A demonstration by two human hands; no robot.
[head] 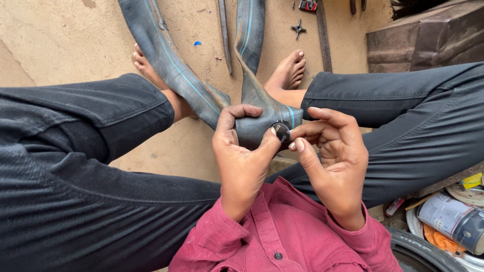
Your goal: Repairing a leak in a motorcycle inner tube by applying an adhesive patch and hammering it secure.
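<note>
Sandy concrete floor, seated worker, knees apart | black inner tube [257,118] folded between the legs, round black patch [282,132] on its bend | left hand [241,151] clamps the fold, thumb on patch | right hand [333,151] fingertips pinch patch edge | risk: patch may skew or lift if the fold slips | tin can [451,219] at right.

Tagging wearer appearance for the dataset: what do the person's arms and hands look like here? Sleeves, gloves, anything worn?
Both hands are bare: no gloves, rings or watch visible on the left hand or right hand. Fingernails are short. Both arms wear long sleeves of a dark pink-red woven shirt, left cuff and right cuff reaching the wrists, with a dark button on the shirt front.
</note>
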